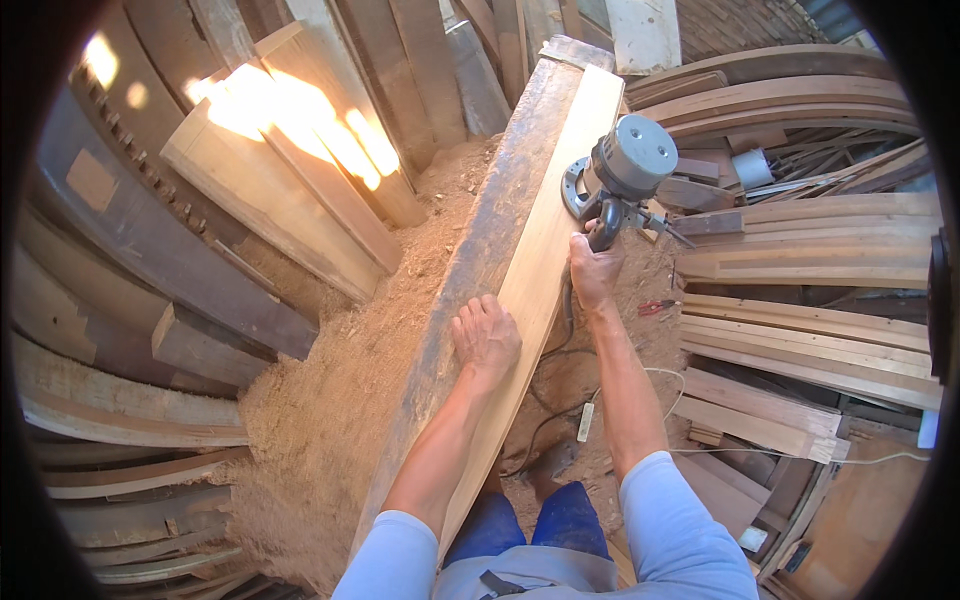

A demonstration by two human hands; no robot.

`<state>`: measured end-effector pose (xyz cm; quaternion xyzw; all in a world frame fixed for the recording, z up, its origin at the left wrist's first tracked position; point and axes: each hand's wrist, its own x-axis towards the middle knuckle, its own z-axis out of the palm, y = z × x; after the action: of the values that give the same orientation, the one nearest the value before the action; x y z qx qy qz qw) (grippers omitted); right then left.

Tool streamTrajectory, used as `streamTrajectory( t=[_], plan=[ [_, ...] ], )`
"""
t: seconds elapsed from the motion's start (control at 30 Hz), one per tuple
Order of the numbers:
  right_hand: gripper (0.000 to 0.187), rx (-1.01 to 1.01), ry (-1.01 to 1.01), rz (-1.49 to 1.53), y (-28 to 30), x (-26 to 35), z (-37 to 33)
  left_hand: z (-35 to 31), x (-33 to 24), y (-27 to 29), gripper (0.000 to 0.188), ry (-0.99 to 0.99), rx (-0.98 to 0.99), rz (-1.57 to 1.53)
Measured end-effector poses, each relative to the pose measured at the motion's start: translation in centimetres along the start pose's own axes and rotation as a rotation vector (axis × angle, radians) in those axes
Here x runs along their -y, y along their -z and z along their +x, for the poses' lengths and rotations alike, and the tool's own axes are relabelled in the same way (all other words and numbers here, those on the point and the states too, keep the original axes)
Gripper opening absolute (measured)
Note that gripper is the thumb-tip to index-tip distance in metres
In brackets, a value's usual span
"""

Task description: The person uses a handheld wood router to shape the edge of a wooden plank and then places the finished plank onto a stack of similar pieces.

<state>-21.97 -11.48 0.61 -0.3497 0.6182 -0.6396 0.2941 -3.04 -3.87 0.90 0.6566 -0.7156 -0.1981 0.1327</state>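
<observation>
My right hand (597,268) is closed round the black handle of a grey-topped router (632,160). The router's round base sits on a long pale board (545,245), toward its far end. Under and beside the board runs a worn, dark-stained wooden beam (490,215). My left hand (487,340) lies with its fingers stretched out across the board's left edge and onto the beam. It holds no tool. From the router a dark cord (569,305) hangs down on the right of the board. The cutting bit is hidden.
Sawdust (330,420) covers the floor. Upright planks (270,210) lean at the left, and stacked boards (810,240) line the right. A pair of red-handled pliers (656,307) and a white power strip (586,421) lie right of the beam, with cables near my feet.
</observation>
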Motion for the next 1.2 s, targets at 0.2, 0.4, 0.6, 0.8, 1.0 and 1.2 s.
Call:
streamTrajectory(
  t=[0.2,0.4,0.6,0.8,1.0,1.2],
  plan=[
    [0.020,0.004,0.099,-0.009,-0.4,-1.3,6.3,5.9,-3.4,-1.4,0.021,0.084,0.017,-0.002],
    [0.014,-0.012,0.043,-0.040,-0.8,-1.4,12.9,8.2,-4.7,-1.9,0.020,0.122,0.007,-0.023],
    [0.015,-0.050,0.052,-0.061,-1.4,-1.7,19.2,8.4,-4.8,-1.9,0.020,0.136,0.027,0.003],
    [0.017,-0.010,-0.044,-0.015,-1.9,-1.0,23.2,8.6,-4.9,-1.7,0.019,0.134,0.034,0.052],
    [0.026,-0.043,0.031,-0.055,-1.3,-4.0,25.0,8.8,-4.8,-2.1,0.018,0.104,-0.003,0.088],
    [0.031,-0.025,0.118,-0.111,0.8,-2.7,25.8,8.7,-4.7,-2.5,0.017,0.094,-0.040,0.147]
  ],
)
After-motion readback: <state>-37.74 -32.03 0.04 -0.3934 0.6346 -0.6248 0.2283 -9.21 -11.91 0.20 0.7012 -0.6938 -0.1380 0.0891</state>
